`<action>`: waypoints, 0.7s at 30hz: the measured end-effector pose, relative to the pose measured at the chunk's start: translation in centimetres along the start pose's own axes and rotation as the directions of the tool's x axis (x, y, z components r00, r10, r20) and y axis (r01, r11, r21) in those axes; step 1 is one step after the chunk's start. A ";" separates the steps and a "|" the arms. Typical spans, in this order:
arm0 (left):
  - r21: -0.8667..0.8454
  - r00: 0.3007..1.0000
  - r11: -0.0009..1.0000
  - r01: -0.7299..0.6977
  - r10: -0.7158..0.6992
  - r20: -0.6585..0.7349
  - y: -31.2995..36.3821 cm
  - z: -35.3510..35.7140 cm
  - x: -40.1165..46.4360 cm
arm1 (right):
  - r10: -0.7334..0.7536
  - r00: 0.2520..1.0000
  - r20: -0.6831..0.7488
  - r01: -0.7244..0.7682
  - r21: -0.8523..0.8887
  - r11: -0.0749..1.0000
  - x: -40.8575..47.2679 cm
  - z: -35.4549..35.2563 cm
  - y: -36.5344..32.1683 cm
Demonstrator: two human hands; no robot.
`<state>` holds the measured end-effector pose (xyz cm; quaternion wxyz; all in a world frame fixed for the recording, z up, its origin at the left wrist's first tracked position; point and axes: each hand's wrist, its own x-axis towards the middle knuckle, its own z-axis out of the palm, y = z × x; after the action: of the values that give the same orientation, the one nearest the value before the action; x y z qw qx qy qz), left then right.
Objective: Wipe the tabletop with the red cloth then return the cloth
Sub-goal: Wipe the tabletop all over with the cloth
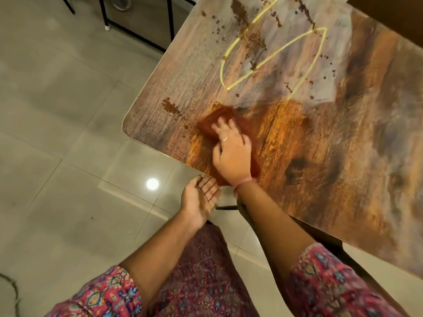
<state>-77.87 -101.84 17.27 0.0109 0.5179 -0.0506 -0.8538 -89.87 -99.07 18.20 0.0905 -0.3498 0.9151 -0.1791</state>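
- Two hands are seen at the near edge of a wood-grain tabletop [343, 156].
- The red cloth [207, 128] is pressed flat on the tabletop near its rounded corner by the right hand [231, 154], fingers spread over it.
- The left hand [201, 197] is held palm up, fingers relaxed, just below the table edge, holding nothing.
- Brown crumbs [240, 14] and yellow lines [270, 56] are seen farther along the tabletop.
- Tiled floor [57, 133] is seen beside the table.

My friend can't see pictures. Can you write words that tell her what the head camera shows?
A person's right hand presses a red cloth flat on a wood-patterned tabletop near its edge. The left hand waits open, palm up, just below that edge. Farther back lie brown crumbs and yellow lines.
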 end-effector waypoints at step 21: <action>-0.108 0.359 -0.793 -0.599 -0.387 0.849 1.4 4.9 -2.0 | -0.478 0.866 0.147 0.493 -0.095 0.865 5.0 -4.4 9.4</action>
<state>-81.33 -102.67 21.46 -0.0285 -0.2158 -0.9544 -0.2043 -100.55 -94.81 18.38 0.0736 -0.5842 0.8000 -0.1153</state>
